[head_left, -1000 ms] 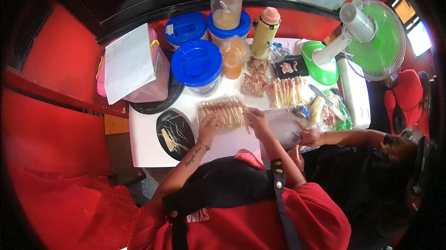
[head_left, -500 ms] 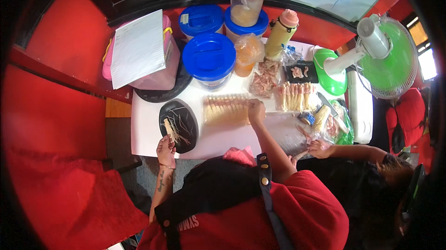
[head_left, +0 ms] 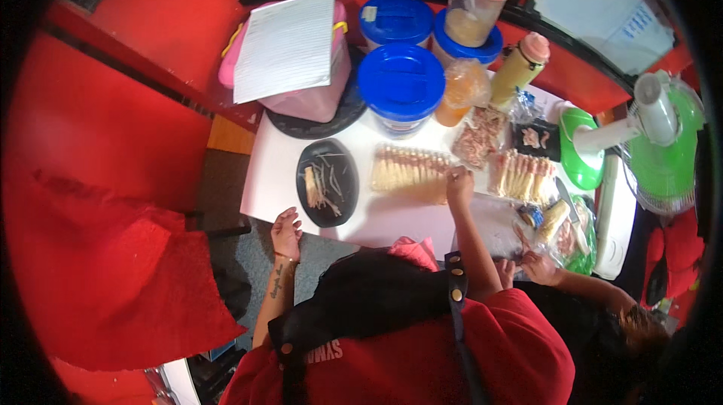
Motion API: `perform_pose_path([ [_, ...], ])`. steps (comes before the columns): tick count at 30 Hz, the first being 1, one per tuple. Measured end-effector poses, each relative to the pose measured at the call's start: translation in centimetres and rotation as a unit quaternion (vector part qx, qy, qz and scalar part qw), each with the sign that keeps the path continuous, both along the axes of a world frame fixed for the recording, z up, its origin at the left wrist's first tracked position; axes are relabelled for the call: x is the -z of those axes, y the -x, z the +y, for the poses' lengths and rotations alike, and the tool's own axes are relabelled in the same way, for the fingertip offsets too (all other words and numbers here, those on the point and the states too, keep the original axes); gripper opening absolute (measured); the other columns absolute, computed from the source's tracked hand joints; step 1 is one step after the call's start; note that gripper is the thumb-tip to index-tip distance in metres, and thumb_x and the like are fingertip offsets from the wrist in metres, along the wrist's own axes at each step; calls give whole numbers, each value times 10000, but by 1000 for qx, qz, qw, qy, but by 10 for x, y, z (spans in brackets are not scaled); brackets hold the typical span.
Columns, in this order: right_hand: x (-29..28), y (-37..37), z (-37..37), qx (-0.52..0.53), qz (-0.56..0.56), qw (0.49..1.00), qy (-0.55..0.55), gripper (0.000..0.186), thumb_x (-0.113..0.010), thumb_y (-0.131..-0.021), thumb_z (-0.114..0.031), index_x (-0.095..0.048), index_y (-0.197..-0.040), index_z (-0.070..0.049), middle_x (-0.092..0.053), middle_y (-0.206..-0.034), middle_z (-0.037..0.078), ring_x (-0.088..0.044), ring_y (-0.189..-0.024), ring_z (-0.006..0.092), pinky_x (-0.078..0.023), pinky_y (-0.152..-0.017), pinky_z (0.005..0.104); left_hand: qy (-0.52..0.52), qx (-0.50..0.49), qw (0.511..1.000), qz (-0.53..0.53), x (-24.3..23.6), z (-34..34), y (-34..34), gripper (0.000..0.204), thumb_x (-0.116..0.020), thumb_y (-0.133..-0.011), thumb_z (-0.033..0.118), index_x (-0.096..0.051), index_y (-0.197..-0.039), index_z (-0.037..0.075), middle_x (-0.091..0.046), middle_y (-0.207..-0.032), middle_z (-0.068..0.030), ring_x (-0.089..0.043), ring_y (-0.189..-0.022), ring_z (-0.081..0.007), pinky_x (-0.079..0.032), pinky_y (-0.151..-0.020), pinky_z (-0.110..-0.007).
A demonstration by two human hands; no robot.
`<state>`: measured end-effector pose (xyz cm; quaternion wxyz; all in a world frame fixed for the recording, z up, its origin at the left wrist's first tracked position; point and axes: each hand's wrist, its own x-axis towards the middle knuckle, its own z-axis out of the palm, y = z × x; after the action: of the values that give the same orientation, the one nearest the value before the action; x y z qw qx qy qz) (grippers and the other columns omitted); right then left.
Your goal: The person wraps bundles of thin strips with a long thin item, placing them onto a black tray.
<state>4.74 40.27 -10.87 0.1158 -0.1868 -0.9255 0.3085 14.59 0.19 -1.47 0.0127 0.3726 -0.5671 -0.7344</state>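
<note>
now right hand [head_left: 459,185] pinches the rectangular clear plastic pack of pale rolls [head_left: 407,175]; left hand [head_left: 286,230], grip loose, looks empty; one-sided tugging could spill rolls.

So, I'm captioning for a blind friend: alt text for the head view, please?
A person's right hand is at the right end of a row of food bundles on a white table; the left hand is near a black plate. Blue-lidded tubs stand behind.
</note>
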Motion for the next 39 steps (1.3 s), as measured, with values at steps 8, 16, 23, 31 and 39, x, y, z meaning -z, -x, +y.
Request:
perform_pose_path([
  [8,-52,-15,-12,-11,90,995,52,158,-595,-766,-112,-589,-905,-38,-545,-878,157,-542,-799,302,-439,-670,378,197,127,971,38,43,-40,20,167,-617,-816,149,-598,-940,40,-615,-851,-28,-588,-772,-101,-476,-637,-230],
  [16,-79,-49,-61,-34,79,995,59,121,-551,-802,-95,-606,-899,-48,-579,-857,143,-574,-712,261,-465,-649,346,483,327,810,-57,53,-30,120,466,-706,-692,294,-555,-994,-28,-634,-782,-169,-629,-757,-264,-490,-684,-333],
  [23,-76,-62,-186,-163,21,948,273,149,-578,-803,-94,-614,-933,-29,-619,-835,121,-604,-759,186,-478,-657,292,512,429,743,-36,66,-30,139,530,-723,-639,290,-534,-1037,-6,-642,-866,-170,-632,-831,-291,-495,-735,-339],
  [31,-63,-26,-261,-190,56,948,250,219,-617,-783,-138,-607,-955,-3,-611,-876,146,-600,-807,252,-471,-737,331,96,531,822,179,62,-41,133,151,-632,-773,88,-624,-902,10,-629,-784,-27,-596,-741,-106,-476,-669,-230],
  [39,-64,-42,-291,-118,9,954,277,236,-615,-772,-146,-625,-957,-1,-609,-900,162,-598,-849,268,-467,-742,342,164,544,777,271,20,-52,117,163,-611,-803,67,-644,-957,24,-609,-874,-60,-595,-773,-120,-476,-694,-241],
])
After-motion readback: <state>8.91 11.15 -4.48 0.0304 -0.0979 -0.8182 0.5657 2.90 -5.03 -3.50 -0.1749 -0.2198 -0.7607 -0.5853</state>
